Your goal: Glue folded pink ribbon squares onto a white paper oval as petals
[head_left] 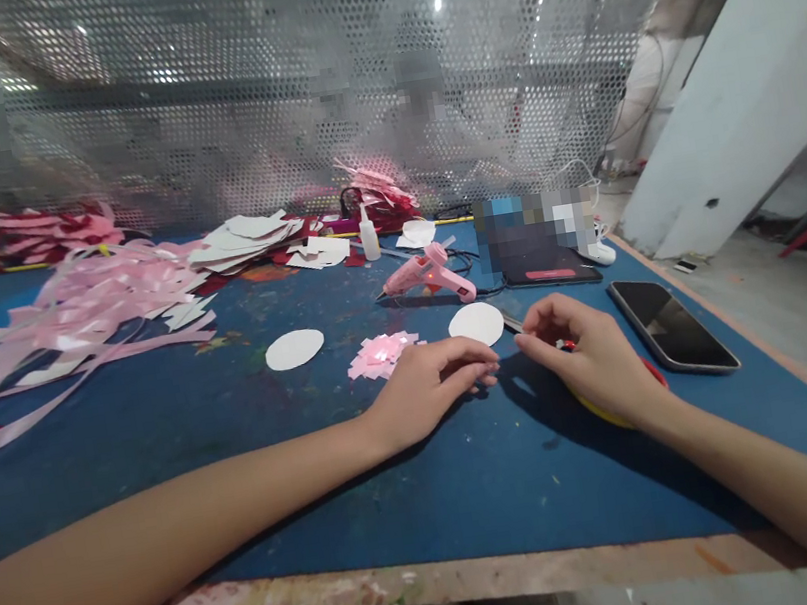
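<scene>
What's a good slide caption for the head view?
Left hand and right hand over a blue table, near a pink glue gun, white discs and pink pieces.

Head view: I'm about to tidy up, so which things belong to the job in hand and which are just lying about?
Likely in the job:
two white discs
small pink pieces
pink glue gun
red-and-yellow-handled scissors
pink ribbons

Probably just lying about:
smartphone
perhaps the white squeeze bottle
</scene>
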`<action>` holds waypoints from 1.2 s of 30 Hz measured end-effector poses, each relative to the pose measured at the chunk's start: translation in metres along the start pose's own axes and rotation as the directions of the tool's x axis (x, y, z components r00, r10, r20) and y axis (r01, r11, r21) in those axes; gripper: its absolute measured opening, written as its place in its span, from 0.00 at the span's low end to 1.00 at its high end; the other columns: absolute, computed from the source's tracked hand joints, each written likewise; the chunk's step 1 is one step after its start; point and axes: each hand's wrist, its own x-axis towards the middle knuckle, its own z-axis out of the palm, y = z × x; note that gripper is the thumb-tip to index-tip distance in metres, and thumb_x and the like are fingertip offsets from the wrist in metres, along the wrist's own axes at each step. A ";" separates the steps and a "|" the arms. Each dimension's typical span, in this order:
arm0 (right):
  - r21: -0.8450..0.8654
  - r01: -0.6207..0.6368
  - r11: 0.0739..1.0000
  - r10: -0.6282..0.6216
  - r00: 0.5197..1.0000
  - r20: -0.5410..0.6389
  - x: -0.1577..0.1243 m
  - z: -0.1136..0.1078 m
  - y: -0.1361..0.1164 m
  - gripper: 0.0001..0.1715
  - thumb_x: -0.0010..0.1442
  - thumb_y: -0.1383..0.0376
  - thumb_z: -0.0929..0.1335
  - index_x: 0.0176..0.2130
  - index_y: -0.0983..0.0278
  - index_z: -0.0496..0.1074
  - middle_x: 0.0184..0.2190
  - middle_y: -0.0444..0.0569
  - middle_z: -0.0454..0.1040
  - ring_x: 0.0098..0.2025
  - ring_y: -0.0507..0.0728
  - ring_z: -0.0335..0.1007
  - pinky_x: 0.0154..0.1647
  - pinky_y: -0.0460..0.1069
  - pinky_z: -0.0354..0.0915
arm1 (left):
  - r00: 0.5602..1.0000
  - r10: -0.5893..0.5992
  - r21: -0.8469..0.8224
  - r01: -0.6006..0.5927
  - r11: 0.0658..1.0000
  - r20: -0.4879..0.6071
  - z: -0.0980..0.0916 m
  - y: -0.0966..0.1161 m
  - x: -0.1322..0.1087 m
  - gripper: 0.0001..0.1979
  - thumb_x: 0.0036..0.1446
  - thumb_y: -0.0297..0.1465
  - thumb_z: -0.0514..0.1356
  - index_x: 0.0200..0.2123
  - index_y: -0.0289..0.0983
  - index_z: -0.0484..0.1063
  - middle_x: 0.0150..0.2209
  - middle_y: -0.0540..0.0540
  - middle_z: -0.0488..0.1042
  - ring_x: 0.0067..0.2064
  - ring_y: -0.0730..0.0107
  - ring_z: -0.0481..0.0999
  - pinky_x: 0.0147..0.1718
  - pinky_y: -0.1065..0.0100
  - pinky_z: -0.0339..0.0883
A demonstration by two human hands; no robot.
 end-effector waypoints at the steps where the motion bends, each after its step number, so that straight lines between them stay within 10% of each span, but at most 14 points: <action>1: 0.004 -0.006 1.000 0.006 1.000 -0.001 0.000 0.000 0.000 0.06 0.55 0.62 0.67 0.31 0.62 0.65 0.24 0.42 0.68 0.25 0.50 0.64 0.26 0.46 0.59 | 1.000 0.006 0.016 -0.006 1.000 -0.002 0.000 0.000 0.000 0.08 0.59 0.29 0.55 0.37 0.34 0.73 0.33 0.45 0.77 0.35 0.70 0.78 0.35 0.70 0.72; 14: 0.144 -0.061 0.988 0.094 0.967 -0.237 0.012 -0.012 0.019 0.08 0.52 0.62 0.69 0.31 0.62 0.66 0.25 0.42 0.67 0.26 0.50 0.64 0.28 0.46 0.60 | 0.990 0.138 0.300 -0.142 0.943 0.035 -0.003 0.002 0.000 0.05 0.55 0.27 0.59 0.35 0.37 0.76 0.34 0.48 0.78 0.34 0.72 0.74 0.35 0.71 0.66; 36: 0.139 -0.040 0.989 0.064 0.982 -0.178 0.012 -0.007 0.023 0.06 0.52 0.63 0.68 0.30 0.62 0.66 0.25 0.41 0.66 0.25 0.49 0.61 0.27 0.46 0.59 | 0.897 0.188 0.281 -0.316 0.906 0.401 -0.006 0.000 0.002 0.12 0.63 0.27 0.50 0.41 0.34 0.73 0.39 0.43 0.76 0.41 0.71 0.73 0.43 0.72 0.63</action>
